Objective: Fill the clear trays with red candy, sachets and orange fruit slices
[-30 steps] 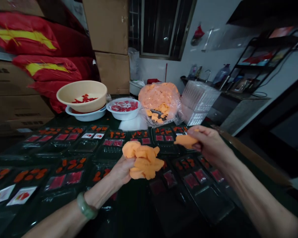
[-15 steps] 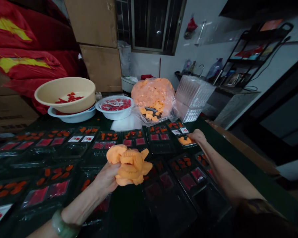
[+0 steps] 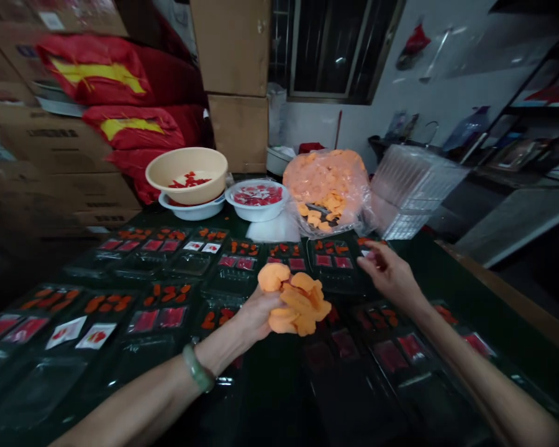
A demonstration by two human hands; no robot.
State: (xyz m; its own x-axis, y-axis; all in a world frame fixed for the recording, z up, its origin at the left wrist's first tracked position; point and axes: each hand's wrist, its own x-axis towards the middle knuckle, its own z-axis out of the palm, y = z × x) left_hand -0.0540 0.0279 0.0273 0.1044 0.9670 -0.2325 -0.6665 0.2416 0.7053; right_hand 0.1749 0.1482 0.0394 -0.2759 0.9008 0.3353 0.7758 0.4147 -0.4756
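Note:
My left hand (image 3: 253, 315) is closed round a bunch of orange slices (image 3: 294, 299), held up over the middle of the table. My right hand (image 3: 386, 272) hovers above the black compartment trays (image 3: 242, 264) at the right, fingers apart and curled, with nothing visible in it. The trays lie in rows and hold small orange pieces and red packets. A clear bag of orange slices (image 3: 327, 186) stands at the back of the table.
At the back left a beige bowl (image 3: 189, 171) with red pieces sits on a white basin, beside a white bowl (image 3: 258, 202) of red packets. A stack of clear trays (image 3: 412, 189) stands at the back right. Cardboard boxes and red sacks (image 3: 121, 127) rise behind.
My right hand held an orange slice, set it into a far-right tray and has drawn back empty. The left hand keeps its bunch. The view has swung to the left.

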